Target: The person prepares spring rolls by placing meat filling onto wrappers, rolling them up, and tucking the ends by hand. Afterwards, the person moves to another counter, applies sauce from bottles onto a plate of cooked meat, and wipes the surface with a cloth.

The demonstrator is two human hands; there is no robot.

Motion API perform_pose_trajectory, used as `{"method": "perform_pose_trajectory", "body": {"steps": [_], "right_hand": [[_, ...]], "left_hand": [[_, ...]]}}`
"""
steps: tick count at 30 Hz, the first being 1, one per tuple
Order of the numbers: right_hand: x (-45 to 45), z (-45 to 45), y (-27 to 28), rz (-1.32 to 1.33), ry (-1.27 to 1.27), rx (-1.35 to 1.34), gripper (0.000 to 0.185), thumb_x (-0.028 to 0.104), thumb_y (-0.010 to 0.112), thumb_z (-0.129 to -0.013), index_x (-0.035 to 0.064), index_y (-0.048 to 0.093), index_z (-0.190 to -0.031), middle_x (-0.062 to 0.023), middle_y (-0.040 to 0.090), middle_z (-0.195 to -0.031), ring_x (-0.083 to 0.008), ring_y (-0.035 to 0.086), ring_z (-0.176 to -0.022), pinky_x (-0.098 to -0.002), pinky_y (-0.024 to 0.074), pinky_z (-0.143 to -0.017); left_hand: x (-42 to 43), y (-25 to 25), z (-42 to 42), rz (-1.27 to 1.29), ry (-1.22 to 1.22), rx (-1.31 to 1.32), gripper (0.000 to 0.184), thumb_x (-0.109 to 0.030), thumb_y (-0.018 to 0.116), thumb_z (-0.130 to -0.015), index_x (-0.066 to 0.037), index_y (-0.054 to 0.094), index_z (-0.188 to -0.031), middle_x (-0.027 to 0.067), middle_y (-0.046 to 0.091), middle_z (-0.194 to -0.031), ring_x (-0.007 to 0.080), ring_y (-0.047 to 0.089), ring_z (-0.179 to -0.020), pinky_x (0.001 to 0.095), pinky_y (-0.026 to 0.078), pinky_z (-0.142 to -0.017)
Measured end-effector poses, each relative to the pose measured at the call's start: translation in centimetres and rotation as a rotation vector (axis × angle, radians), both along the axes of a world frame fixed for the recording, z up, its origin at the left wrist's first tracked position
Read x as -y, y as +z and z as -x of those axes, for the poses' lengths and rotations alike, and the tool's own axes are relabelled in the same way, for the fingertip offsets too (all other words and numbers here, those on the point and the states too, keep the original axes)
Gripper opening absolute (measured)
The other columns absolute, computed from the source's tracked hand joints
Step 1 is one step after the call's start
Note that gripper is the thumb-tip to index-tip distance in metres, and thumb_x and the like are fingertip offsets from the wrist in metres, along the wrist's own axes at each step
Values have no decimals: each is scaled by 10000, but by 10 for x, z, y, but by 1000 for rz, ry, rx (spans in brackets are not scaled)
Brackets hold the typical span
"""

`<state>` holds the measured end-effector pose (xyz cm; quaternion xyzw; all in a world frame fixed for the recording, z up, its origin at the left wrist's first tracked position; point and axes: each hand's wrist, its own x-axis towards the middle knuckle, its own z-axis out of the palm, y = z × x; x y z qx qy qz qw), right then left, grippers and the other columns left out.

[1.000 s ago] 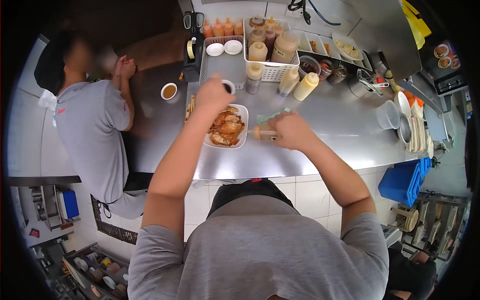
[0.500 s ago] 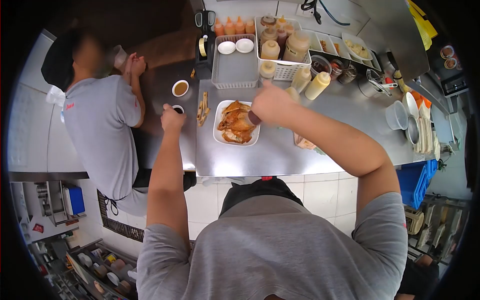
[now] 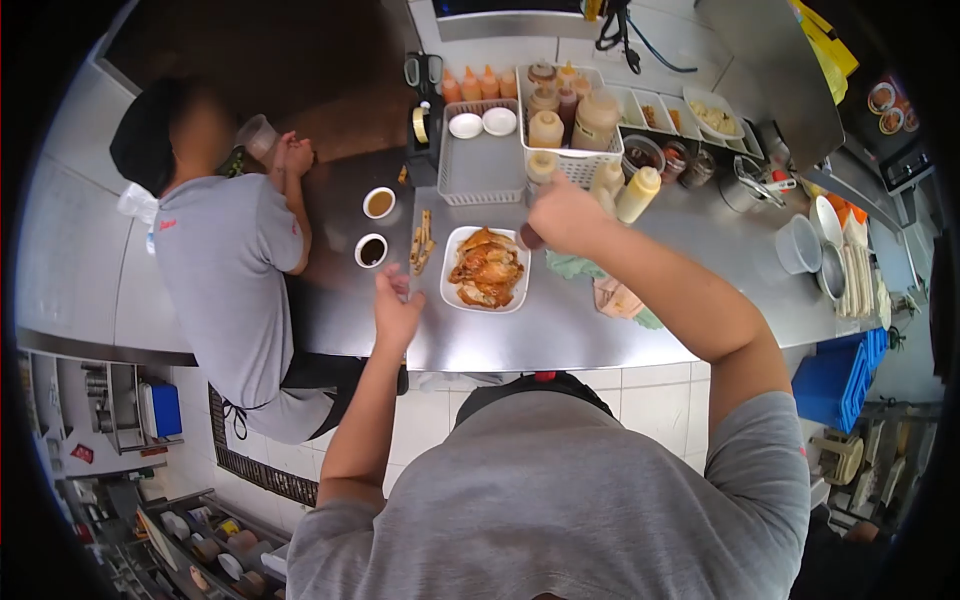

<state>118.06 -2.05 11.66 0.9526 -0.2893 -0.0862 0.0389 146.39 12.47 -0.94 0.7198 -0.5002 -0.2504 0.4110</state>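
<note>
My left hand (image 3: 396, 305) is open beside a small white cup of dark sauce (image 3: 371, 251), its fingers apart and holding nothing. Behind that cup stands another white cup with brown sauce (image 3: 379, 203). A white square dish (image 3: 447, 291) holds browned roast chicken (image 3: 487, 266). Just right of the dish, my right hand (image 3: 570, 215) is closed around a brown bottle (image 3: 530, 237); only its dark end shows below the fingers. Yellowish squeeze bottles (image 3: 638, 195) stand beyond this hand. Tongs-like tan pieces (image 3: 423, 241) lie left of the dish.
A grey basket (image 3: 481, 188) with white lids and a white basket of bottles (image 3: 585, 160) stand at the back. Green and pink cloths (image 3: 618, 297) lie on the right. A co-worker (image 3: 225, 240) leans on the counter at left. Clear containers (image 3: 797, 246) sit far right.
My left hand has let go of the dark sauce cup and drawn back toward me. My right hand still grips the brown bottle, now off the dish's right edge. The view has shifted slightly.
</note>
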Motion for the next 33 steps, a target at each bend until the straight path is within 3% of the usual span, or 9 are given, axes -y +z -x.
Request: {"method": "perform_pose_trajectory", "body": {"steps": [5, 7, 10, 16, 22, 29, 33], "right_hand": [[-1, 22, -8, -96, -81, 170, 247, 215, 735, -617, 126, 719, -847, -102, 679, -843, -263, 634, -916, -405, 419, -872], [4, 11, -10, -163, -114, 368, 333, 208, 739, -600, 110, 704, -917, -112, 678, -881, -280, 629, -939, -412, 431, -854], [11, -28, -7, -130, -36, 449, 363, 191, 718, -612, 100, 688, -963, -116, 680, -907, -300, 627, -947, -422, 443, -839], [22, -138, -33, -201, 17, 251, 311, 201, 713, -646, 102, 702, -941, -119, 690, -951, -307, 633, -950, -455, 441, -884], [35, -221, -66, -39, 87, -22, 174, 193, 676, -729, 110, 721, -874, -109, 702, -926, -256, 652, -955, -465, 388, -975], [32, -269, -55, 26, 154, -70, 154, 199, 611, -808, 134, 737, -869, -69, 707, -910, -218, 658, -899, -398, 369, -886], [32, -263, -51, 36, 181, -121, 150, 204, 620, -797, 128, 727, -869, -82, 703, -916, -220, 655, -895, -395, 377, -899]], "left_hand": [[-32, 5, -5, -7, -11, -15, 569, 25, 658, -729, -41, 428, -1244, 92, 575, -1035, 160, 572, -848, 290, 469, -680], [-48, 7, -10, -39, -10, -46, 553, 27, 651, -732, -39, 436, -1238, 89, 575, -1037, 158, 574, -844, 287, 470, -679], [-68, 8, 2, -97, -32, -123, 528, 26, 640, -745, -38, 446, -1232, 87, 578, -1043, 156, 579, -846, 280, 473, -686], [-107, 7, 17, -95, -49, -272, 513, 36, 616, -777, -37, 447, -1256, 85, 583, -1067, 151, 589, -881, 267, 477, -713], [-160, 5, 0, -82, 119, -294, 499, 28, 623, -783, -59, 466, -1248, 103, 594, -1061, 163, 591, -898, 283, 501, -710], [-193, 3, -28, -114, 225, -311, 490, 54, 608, -784, -61, 466, -1239, 94, 583, -1073, 153, 589, -869, 277, 498, -702], [-183, 2, -40, -118, 203, -343, 463, 58, 601, -805, -58, 475, -1235, 76, 599, -1067, 128, 587, -882, 255, 480, -706]]}}
